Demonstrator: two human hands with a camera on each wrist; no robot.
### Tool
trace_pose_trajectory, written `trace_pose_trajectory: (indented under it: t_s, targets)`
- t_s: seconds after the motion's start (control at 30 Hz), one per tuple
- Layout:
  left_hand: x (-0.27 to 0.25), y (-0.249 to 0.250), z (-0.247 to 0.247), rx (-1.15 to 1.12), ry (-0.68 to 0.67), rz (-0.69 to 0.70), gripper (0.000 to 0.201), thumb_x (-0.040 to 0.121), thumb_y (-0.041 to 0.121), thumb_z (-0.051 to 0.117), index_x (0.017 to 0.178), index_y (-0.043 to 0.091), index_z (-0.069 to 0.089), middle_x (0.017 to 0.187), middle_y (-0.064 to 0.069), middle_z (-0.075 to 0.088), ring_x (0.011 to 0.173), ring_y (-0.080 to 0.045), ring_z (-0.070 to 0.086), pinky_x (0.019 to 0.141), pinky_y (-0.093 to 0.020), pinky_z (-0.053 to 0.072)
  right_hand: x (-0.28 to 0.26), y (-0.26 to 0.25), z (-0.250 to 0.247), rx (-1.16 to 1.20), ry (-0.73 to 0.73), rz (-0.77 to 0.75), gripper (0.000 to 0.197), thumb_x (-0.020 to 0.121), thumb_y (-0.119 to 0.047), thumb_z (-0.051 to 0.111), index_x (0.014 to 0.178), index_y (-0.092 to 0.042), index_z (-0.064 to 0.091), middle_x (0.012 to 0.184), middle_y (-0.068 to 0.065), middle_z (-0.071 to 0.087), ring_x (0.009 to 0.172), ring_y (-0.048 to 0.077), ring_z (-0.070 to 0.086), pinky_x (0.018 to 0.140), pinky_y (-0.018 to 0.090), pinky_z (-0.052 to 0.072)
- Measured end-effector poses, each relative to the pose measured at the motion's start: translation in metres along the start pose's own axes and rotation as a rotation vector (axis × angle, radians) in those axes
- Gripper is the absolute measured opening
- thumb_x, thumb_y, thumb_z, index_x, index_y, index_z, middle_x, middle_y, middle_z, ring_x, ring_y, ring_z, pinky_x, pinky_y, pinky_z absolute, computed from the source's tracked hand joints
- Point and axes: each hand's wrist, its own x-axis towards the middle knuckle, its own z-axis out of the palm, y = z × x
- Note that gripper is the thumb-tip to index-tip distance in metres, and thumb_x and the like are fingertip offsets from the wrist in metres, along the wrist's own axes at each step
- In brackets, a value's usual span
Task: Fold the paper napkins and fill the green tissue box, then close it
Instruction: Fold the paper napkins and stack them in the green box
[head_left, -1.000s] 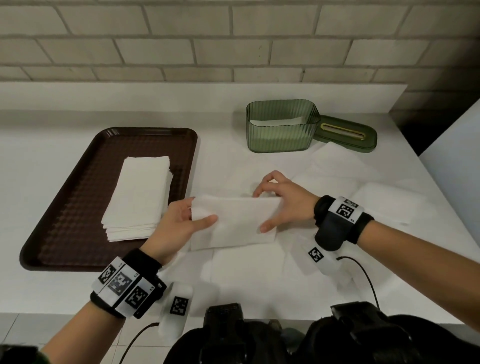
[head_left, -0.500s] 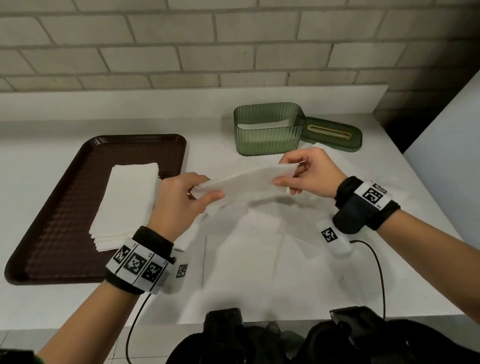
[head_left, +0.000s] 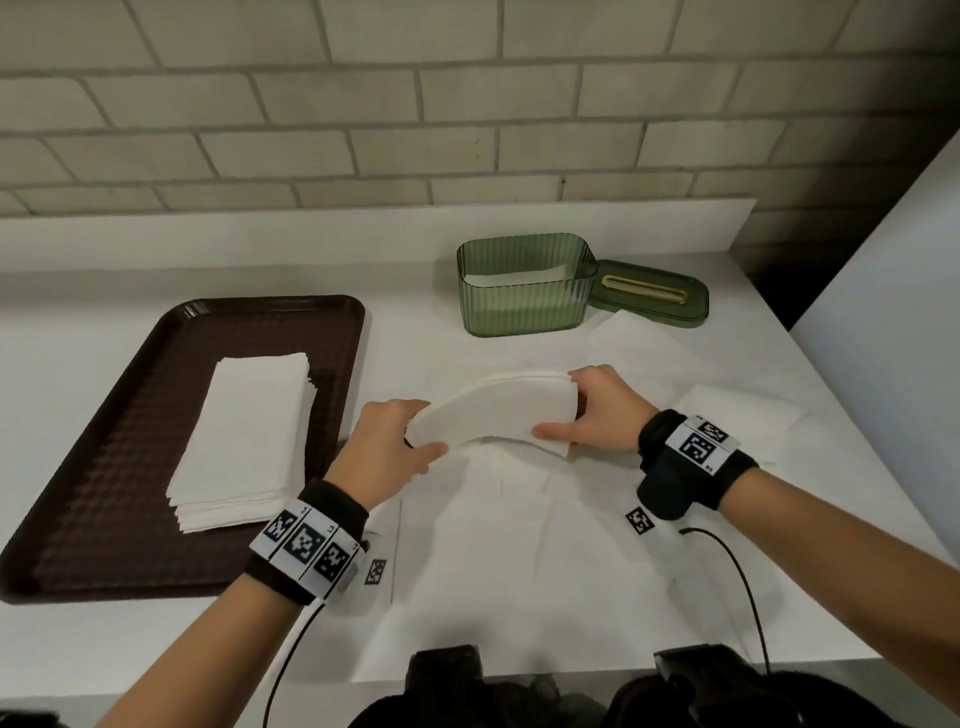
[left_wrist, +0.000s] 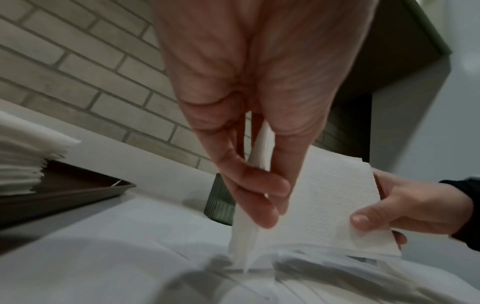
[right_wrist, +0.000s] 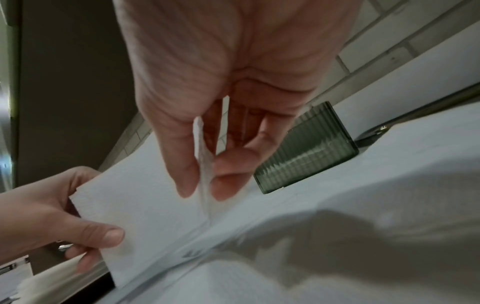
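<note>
Both hands hold one folded napkin above the tabletop.

The left hand (head_left: 387, 447) pinches the napkin's (head_left: 493, 413) left end between thumb and fingers (left_wrist: 259, 197); the right hand (head_left: 597, 410) pinches its right end likewise, so it arches up between them. The open green box (head_left: 524, 291) stands behind, its lid (head_left: 652, 296) touching its right side, over loose sheets (head_left: 519, 545) on the tabletop (head_left: 104, 634). A napkin stack (head_left: 249, 436) lies on the brown tray (head_left: 93, 467).

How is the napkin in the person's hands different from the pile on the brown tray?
The held napkin is off the table, bowed upward, pinched at its ends by the left hand and right hand. The napkin pile lies flat on the tray, many layers, untouched. Both are white paper.
</note>
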Motion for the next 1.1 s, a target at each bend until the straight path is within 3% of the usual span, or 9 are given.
trace_pose_trajectory:
  t_s: [0.13, 0.27, 0.37, 0.43, 0.53, 0.63, 0.73, 0.87, 1.1]
  targets:
    - [0.001, -0.003, -0.004, 0.159, -0.135, -0.063, 0.007, 0.084, 0.009, 0.07, 0.083, 0.013, 0.064, 0.071, -0.003, 0.065, 0.059, -0.013, 0.07, 0.054, -0.02, 0.055, -0.007, 0.005, 0.001, -0.041, -0.121, 0.01, 0.018, 0.078, -0.029, 0.079, 0.09, -0.021, 0.067, 0.077, -0.005, 0.068, 0.056, -0.001, 0.062, 0.06, 0.017, 0.052]
    - [0.015, 0.005, -0.021, 0.188, -0.13, -0.033, 0.009, 0.082, 0.015, 0.075, 0.085, 0.01, 0.068, 0.077, -0.005, 0.068, 0.061, -0.011, 0.067, 0.06, -0.028, 0.055, -0.003, 0.002, -0.014, -0.014, -0.094, 0.026, 0.017, 0.079, -0.027, 0.079, 0.075, -0.029, 0.063, 0.068, -0.009, 0.068, 0.054, 0.002, 0.064, 0.06, 0.021, 0.051]
    - [0.043, 0.021, -0.039, 0.23, 0.047, 0.03, 0.016, 0.079, 0.024, 0.078, 0.079, 0.01, 0.07, 0.079, -0.002, 0.069, 0.062, -0.005, 0.057, 0.058, -0.017, 0.04, 0.011, -0.009, -0.043, 0.053, 0.11, -0.006, 0.02, 0.078, -0.028, 0.079, 0.088, -0.012, 0.071, 0.074, -0.002, 0.071, 0.066, 0.014, 0.066, 0.071, 0.031, 0.055]
    - [0.071, 0.031, -0.046, 0.072, 0.167, 0.008, 0.016, 0.078, 0.023, 0.078, 0.071, 0.011, 0.069, 0.072, 0.004, 0.067, 0.061, 0.002, 0.056, 0.059, -0.014, 0.04, 0.031, -0.009, -0.063, 0.153, 0.298, -0.018, 0.025, 0.078, -0.025, 0.079, 0.097, -0.01, 0.072, 0.083, 0.001, 0.071, 0.077, 0.02, 0.066, 0.084, 0.037, 0.054]
    - [0.124, 0.038, -0.047, -0.302, 0.269, -0.019, 0.015, 0.082, 0.006, 0.074, 0.093, -0.003, 0.072, 0.071, 0.006, 0.07, 0.06, 0.005, 0.059, 0.071, -0.023, 0.048, 0.074, -0.001, -0.083, 0.289, 0.495, 0.009, 0.021, 0.081, -0.021, 0.077, 0.101, -0.015, 0.073, 0.091, 0.01, 0.072, 0.077, 0.023, 0.06, 0.082, 0.039, 0.052]
    - [0.169, 0.043, -0.04, -0.36, 0.335, -0.02, 0.022, 0.083, 0.003, 0.072, 0.102, -0.006, 0.068, 0.087, -0.016, 0.071, 0.066, -0.008, 0.06, 0.076, -0.027, 0.05, 0.112, 0.011, -0.093, 0.317, 0.626, 0.097, 0.021, 0.083, -0.02, 0.074, 0.1, -0.007, 0.073, 0.084, 0.004, 0.063, 0.076, 0.017, 0.052, 0.079, 0.031, 0.046]
    - [0.203, 0.042, -0.026, -0.344, 0.423, -0.076, 0.028, 0.079, 0.013, 0.075, 0.101, 0.015, 0.057, 0.077, -0.008, 0.065, 0.074, -0.023, 0.063, 0.08, -0.036, 0.053, 0.14, 0.022, -0.095, 0.254, 0.688, 0.173, 0.025, 0.081, -0.023, 0.076, 0.101, -0.009, 0.069, 0.084, 0.002, 0.064, 0.077, 0.018, 0.055, 0.076, 0.028, 0.047]
    - [0.229, 0.033, -0.013, -0.053, 0.475, -0.151, 0.041, 0.08, 0.026, 0.07, 0.111, 0.019, 0.043, 0.086, -0.001, 0.071, 0.089, -0.024, 0.064, 0.092, -0.04, 0.043, 0.162, 0.037, -0.09, 0.127, 0.696, 0.224, 0.032, 0.077, -0.027, 0.077, 0.103, -0.023, 0.059, 0.081, 0.0, 0.066, 0.085, 0.026, 0.063, 0.079, 0.038, 0.053]
    - [0.244, 0.036, -0.007, 0.651, 0.282, -0.01, 0.011, 0.081, 0.032, 0.061, 0.087, 0.029, 0.07, 0.083, 0.007, 0.072, 0.094, -0.021, 0.057, 0.094, -0.042, 0.026, 0.171, 0.045, -0.083, -0.418, 0.46, 0.276, 0.02, 0.083, -0.028, 0.061, 0.103, -0.028, 0.056, 0.087, 0.0, 0.064, 0.101, 0.028, 0.054, 0.09, 0.038, 0.032]
